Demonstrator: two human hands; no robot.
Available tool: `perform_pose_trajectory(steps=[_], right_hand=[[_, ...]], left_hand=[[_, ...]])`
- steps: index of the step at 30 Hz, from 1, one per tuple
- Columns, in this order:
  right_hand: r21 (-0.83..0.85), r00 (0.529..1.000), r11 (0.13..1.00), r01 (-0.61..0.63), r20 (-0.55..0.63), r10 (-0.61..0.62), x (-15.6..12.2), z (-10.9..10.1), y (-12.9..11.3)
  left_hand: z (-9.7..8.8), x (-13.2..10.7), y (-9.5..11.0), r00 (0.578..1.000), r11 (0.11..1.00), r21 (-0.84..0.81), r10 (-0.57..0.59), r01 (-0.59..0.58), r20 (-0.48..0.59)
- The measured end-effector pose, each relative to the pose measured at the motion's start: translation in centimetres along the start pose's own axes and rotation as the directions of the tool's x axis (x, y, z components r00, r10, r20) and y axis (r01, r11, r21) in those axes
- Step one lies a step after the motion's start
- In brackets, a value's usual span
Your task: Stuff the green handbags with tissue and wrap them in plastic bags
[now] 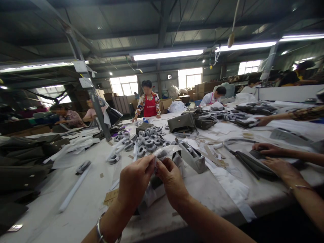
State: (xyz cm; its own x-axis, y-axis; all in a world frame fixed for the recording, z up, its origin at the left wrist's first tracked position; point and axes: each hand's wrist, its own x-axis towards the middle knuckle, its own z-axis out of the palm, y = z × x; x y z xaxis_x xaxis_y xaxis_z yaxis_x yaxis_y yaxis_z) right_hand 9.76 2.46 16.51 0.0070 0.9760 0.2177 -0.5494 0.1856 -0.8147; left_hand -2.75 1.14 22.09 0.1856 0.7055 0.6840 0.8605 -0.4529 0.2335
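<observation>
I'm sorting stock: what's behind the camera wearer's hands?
Piled grey coils show beyond, with white wrapping nearer. Anything directly behind the left hand and right hand is covered.

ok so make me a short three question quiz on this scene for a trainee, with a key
1. True or false: the left hand and right hand are close together, by the white wrap.
2. Pick one: the apron across the table is
A) blue
B) red
C) green
3. Fill in: of those two hands, the ____ one wears a bangle.

Key: 1 True; 2 B; 3 left
</observation>
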Motion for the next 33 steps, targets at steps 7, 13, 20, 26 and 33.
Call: perform_pose_trajectory(steps=[7, 13, 20, 26, 33], right_hand=[[0.153, 0.996, 0.985, -0.082, 0.056, 0.074, -0.1, 0.6, -0.9], [0.125, 0.990, 0.990, -0.069, 0.130, 0.052, -0.3, -0.2, -1.2], [0.065, 0.996, 0.994, -0.086, 0.030, 0.085, 0.8, -1.1, -0.7], [0.062, 0.991, 0.991, -0.116, 0.073, 0.111, 1.1, -1.2, -0.1], [-0.432, 0.974, 0.901, -0.024, 0.192, 0.118, 3.9, -8.6, -1.1]], left_hand=[[1.1, -2.1, 0.7, 0.967, 0.917, 0.325, 0.254, -0.231, -0.028], [1.6, -2.4, 0.3, 0.981, 0.956, 0.226, 0.194, -0.186, -0.011], [0.7, -1.9, -0.6, 0.999, 0.995, -0.090, 0.050, -0.049, 0.004], [0.9, -1.6, -1.6, 0.999, 0.964, -0.264, -0.031, 0.025, -0.018], [1.6, -2.1, -2.7, 0.991, 0.984, -0.177, -0.003, -0.022, -0.136]])
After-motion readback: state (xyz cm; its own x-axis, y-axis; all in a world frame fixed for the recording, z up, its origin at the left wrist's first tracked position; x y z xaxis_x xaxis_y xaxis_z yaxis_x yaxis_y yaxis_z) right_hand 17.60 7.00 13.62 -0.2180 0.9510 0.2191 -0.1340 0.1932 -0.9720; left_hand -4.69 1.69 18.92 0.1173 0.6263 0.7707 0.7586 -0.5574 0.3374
